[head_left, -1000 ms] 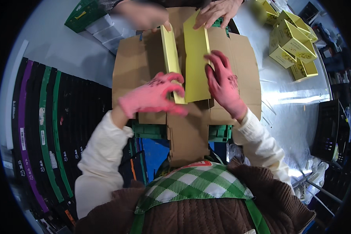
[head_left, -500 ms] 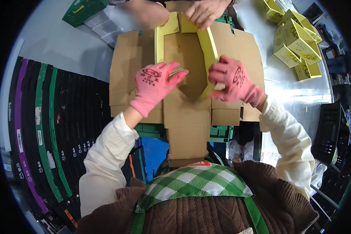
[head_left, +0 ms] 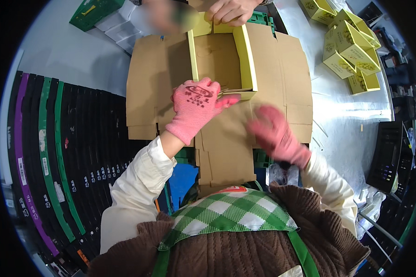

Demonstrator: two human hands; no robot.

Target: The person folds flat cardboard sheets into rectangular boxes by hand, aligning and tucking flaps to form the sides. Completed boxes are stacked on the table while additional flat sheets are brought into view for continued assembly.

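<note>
An open yellow cardboard box stands on flattened brown cardboard, its four walls upright around a brown inside. My left hand, in a pink glove, is closed around the box's near left corner, with the thumb along the near wall. Off the near right corner, my right hand hangs over the cardboard, also gloved in pink. Motion smears its fingers, and it looks apart from the box. A co-worker's hand grips the far wall; the co-worker's other hand is blurred beside the far left corner.
Several yellow printed boxes stand on the metal table at the right, with a black device near its edge. Stacked black crates, some edged green or purple, line the left. Green crates show below the cardboard.
The near wall now stands across the box, joining the sides. My left hand has moved right onto the near corner. My right hand has let go of the right wall and come nearer to me.
</note>
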